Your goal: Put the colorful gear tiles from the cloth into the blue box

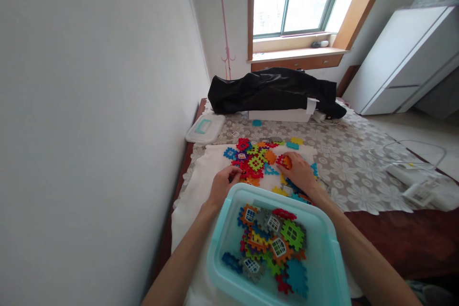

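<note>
A pile of colourful notched plastic building pieces (pixel 255 163) lies on a white cloth (pixel 201 186) beyond a light-blue tub. My left hand (pixel 224 184) is at the pile's near left side, its fingers closed on the edge of a red building piece (pixel 245 172). On the right, my right hand (pixel 300 171) grips red and orange building pieces (pixel 286 161) between thumb and fingers. Below that hand lie yellow and blue pieces, partly covered by it. The tub (pixel 324 244) stands between my forearms and holds several mixed pieces, some with white window inserts.
A clear lid with a teal handle (pixel 204 127) rests by the wall at left. Behind the pile, a black cover (pixel 268 88) lies over a white box (pixel 279 115). At right are a cable and a plastic-wrapped item (pixel 430 189) on the patterned tablecloth (pixel 362 172).
</note>
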A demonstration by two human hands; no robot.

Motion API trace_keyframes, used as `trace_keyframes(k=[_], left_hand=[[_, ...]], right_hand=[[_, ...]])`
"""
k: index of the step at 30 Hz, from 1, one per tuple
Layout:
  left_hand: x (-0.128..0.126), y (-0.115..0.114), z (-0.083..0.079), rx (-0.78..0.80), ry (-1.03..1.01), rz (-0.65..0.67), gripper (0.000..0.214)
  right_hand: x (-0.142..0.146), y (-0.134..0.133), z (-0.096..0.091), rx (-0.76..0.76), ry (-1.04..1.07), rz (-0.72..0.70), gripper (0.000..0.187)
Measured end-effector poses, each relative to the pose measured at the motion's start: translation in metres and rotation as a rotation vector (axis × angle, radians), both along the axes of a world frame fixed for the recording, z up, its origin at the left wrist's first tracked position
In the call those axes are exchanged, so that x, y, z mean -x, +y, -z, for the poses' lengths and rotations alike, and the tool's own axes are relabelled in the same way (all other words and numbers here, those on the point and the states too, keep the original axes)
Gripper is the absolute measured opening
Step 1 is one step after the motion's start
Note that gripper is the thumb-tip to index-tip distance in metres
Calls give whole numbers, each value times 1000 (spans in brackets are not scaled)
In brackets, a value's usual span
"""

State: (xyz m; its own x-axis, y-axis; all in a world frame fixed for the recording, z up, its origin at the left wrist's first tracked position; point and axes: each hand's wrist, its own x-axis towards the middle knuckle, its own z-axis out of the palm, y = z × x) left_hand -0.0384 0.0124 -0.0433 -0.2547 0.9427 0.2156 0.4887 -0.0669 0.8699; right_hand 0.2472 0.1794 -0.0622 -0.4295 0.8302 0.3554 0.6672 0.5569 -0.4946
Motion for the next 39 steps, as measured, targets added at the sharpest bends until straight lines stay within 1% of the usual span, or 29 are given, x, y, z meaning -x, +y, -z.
trace_keyframes(k=[3,6,8,11,16,18,23,28,33,35,39], left_hand=[[0,0,1,-6,7,-1,21],[1,0,1,-11,31,-6,19],[1,0,1,-11,39,-8,18],[1,0,1,-15,40,-2,18],[1,0,3,-18,40,-1,17],[1,0,4,-10,41,-3,17],[2,-1,4,3,48,-12,17],[-1,-1,-3,14,47,-9,18],[-3,0,-9,14,17,-1,21],[-3,1,-9,20,20,-11,23],[-4,2,-9,26,27,-28,22]], right_hand=[[-3,3,-6,-34,202,43,32],[-7,3,-13,-7,250,28,33],[-9,1,-16,38,205,-20,34],[-12,-5,-22,89,82,-111,34],[-22,-15,-32,83,-121,-207,36],[-27,-18,-34,82,-189,-226,35],[-34,-22,-30,127,-330,-207,31],[-33,-25,-29,140,-367,-213,39],[-35,-25,-34,163,-398,-276,52],[-35,-23,-36,186,-399,-288,50],[-34,-18,-38,182,-338,-286,39]])
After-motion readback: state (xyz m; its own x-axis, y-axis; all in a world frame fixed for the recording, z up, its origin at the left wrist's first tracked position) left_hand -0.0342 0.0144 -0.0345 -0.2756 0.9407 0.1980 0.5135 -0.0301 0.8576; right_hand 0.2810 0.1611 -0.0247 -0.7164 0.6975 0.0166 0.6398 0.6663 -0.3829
